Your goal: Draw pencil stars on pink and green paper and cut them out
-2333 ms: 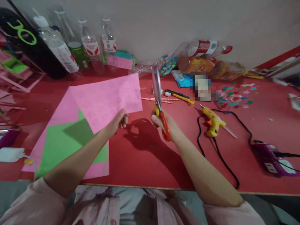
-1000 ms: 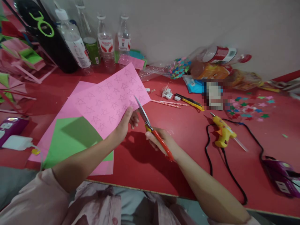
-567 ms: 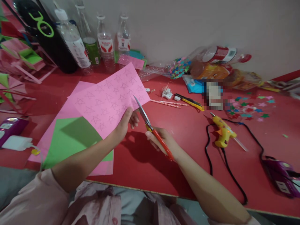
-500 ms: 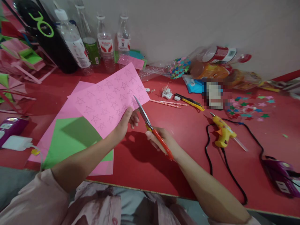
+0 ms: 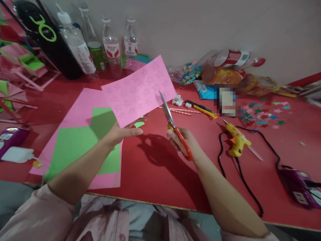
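A pink sheet [image 5: 140, 90] with pencilled stars is raised and tilted above the red table. My left hand [image 5: 122, 132] is at its lower edge, thumb stretched out below the sheet and apart from the fingers, which are partly hidden behind it. Small green paper [image 5: 139, 124] shows between thumb and fingers; whether it touches them is unclear. My right hand [image 5: 182, 140] is closed on red-handled scissors [image 5: 184, 144], their blades pointing up and left in front of the sheet's right part. Green paper [image 5: 77, 147] lies over larger pink paper [image 5: 81, 103] at the left.
Plastic bottles [image 5: 112, 50] and a black cylinder [image 5: 50, 43] stand at the back left. A yellow glue gun [image 5: 237, 139] with a black cord lies right of my right hand. Paper stars [image 5: 267, 115], a cutter [image 5: 204, 110] and a purple power box [image 5: 299, 187] are also on the right.
The pink sheet has moved right and uncovered more green paper. My left hand has shifted left and down, its thumb now off the sheet. My right hand has moved right and slightly up with the scissors.
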### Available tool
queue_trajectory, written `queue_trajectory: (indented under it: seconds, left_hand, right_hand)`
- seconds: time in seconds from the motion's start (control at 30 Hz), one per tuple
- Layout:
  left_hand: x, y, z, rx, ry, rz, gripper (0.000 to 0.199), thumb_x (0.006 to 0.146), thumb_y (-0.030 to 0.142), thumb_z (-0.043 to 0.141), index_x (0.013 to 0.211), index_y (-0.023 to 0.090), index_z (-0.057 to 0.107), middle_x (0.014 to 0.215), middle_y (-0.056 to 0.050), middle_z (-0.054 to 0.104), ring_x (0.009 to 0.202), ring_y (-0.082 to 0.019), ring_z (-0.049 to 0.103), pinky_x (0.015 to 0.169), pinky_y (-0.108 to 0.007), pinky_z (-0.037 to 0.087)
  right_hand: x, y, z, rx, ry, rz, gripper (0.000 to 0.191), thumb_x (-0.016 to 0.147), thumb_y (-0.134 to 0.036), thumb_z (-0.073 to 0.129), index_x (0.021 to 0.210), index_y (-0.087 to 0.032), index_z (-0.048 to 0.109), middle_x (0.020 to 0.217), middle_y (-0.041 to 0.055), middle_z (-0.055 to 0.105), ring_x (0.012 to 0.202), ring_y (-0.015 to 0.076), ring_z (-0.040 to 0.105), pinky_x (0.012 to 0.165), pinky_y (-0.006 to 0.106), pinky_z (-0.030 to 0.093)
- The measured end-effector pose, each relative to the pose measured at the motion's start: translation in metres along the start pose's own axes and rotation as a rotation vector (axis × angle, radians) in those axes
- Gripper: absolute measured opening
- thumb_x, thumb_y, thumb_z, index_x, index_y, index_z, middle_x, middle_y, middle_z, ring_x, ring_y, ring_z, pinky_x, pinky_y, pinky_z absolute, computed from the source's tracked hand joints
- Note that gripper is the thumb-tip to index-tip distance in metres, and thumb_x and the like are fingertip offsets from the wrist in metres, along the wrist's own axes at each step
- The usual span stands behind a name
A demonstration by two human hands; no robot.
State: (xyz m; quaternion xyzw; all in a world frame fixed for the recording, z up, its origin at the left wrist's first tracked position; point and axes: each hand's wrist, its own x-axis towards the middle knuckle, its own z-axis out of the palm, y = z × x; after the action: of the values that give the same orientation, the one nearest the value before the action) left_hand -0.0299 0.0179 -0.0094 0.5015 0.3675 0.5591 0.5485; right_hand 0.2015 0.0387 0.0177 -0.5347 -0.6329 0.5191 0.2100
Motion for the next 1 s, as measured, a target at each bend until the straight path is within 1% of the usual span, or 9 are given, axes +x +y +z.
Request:
queue_trajectory:
  seconds: [0.07,0.1,0.2,0.3,0.4,0.53,0.67,0.87,1.0]
  left_hand:
    - [0.001,0.005,-0.002,-0.092,-0.016,0.06,0.063,0.061,0.045,0.084,0.115,0.022,0.062,0.114,-0.009,0.068,0.111,-0.031,0.063,0.097,-0.045,0.05]
    - [0.002,0.006,-0.001,-0.139,0.004,0.088,0.066,0.061,0.049,0.083,0.118,0.022,0.061,0.115,-0.009,0.068,0.114,-0.032,0.062,0.097,-0.046,0.051]
    - [0.005,0.009,0.002,-0.232,0.183,0.117,0.064,0.066,0.057,0.076,0.117,0.021,0.062,0.11,-0.01,0.069,0.118,-0.033,0.06,0.098,-0.047,0.052]
    - [0.009,0.004,0.002,-0.185,0.402,0.078,0.054,0.066,0.047,0.079,0.112,0.021,0.065,0.105,-0.009,0.071,0.118,-0.032,0.062,0.1,-0.046,0.052]
    - [0.011,-0.005,-0.003,-0.063,0.499,0.06,0.053,0.066,0.037,0.082,0.114,0.022,0.066,0.108,-0.008,0.072,0.116,-0.029,0.064,0.103,-0.046,0.052]
    - [0.01,-0.015,-0.007,0.048,0.516,0.128,0.05,0.071,0.036,0.08,0.117,0.024,0.065,0.111,-0.006,0.072,0.118,-0.026,0.063,0.105,-0.042,0.051]
    - [0.01,-0.019,-0.006,0.1,0.543,0.18,0.049,0.074,0.037,0.078,0.12,0.025,0.064,0.11,-0.006,0.072,0.119,-0.025,0.062,0.105,-0.04,0.05]
    - [0.012,-0.019,-0.001,0.14,0.561,0.196,0.049,0.076,0.039,0.078,0.12,0.025,0.064,0.11,-0.006,0.072,0.121,-0.025,0.061,0.107,-0.039,0.048]
    - [0.015,-0.018,0.005,0.187,0.553,0.169,0.049,0.077,0.042,0.076,0.121,0.023,0.064,0.113,-0.008,0.071,0.12,-0.026,0.062,0.107,-0.041,0.048]
  right_hand:
    - [0.004,0.002,-0.008,-0.003,0.04,-0.027,0.047,0.076,-0.064,0.059,0.062,-0.021,0.047,0.04,-0.0085,0.039,0.034,0.0066,0.037,0.039,0.023,0.03]
    - [0.005,0.002,-0.011,-0.001,0.046,-0.043,0.047,0.076,-0.064,0.059,0.062,-0.021,0.046,0.04,-0.0084,0.039,0.034,0.0066,0.037,0.039,0.023,0.029]
    - [0.007,0.002,-0.018,0.024,0.005,-0.075,0.049,0.075,-0.065,0.061,0.06,-0.022,0.042,0.04,-0.0084,0.038,0.035,0.0066,0.036,0.04,0.023,0.028]
    - [0.004,0.001,-0.019,0.025,-0.064,-0.085,0.05,0.074,-0.064,0.064,0.059,-0.022,0.04,0.042,-0.0083,0.038,0.037,0.0061,0.035,0.041,0.023,0.027]
    - [0.002,0.0,-0.015,0.015,-0.104,-0.084,0.049,0.076,-0.064,0.062,0.061,-0.022,0.042,0.044,-0.0077,0.04,0.038,0.0065,0.036,0.042,0.023,0.03]
    - [0.001,0.003,-0.008,0.033,-0.111,-0.055,0.05,0.077,-0.069,0.056,0.066,-0.021,0.048,0.043,-0.0078,0.041,0.037,0.0071,0.038,0.04,0.023,0.032]
    - [0.001,0.004,-0.004,0.051,-0.11,-0.034,0.054,0.075,-0.073,0.055,0.064,-0.021,0.048,0.042,-0.0078,0.04,0.035,0.0063,0.037,0.038,0.021,0.033]
    - [0.001,0.001,-0.003,0.062,-0.08,-0.012,0.049,0.077,-0.067,0.057,0.063,-0.021,0.047,0.04,-0.0087,0.039,0.033,0.0058,0.037,0.037,0.021,0.032]
    - [0.002,0.002,-0.003,0.079,-0.036,0.008,0.046,0.079,-0.064,0.056,0.065,-0.02,0.049,0.04,-0.0086,0.04,0.033,0.0059,0.036,0.036,0.021,0.032]
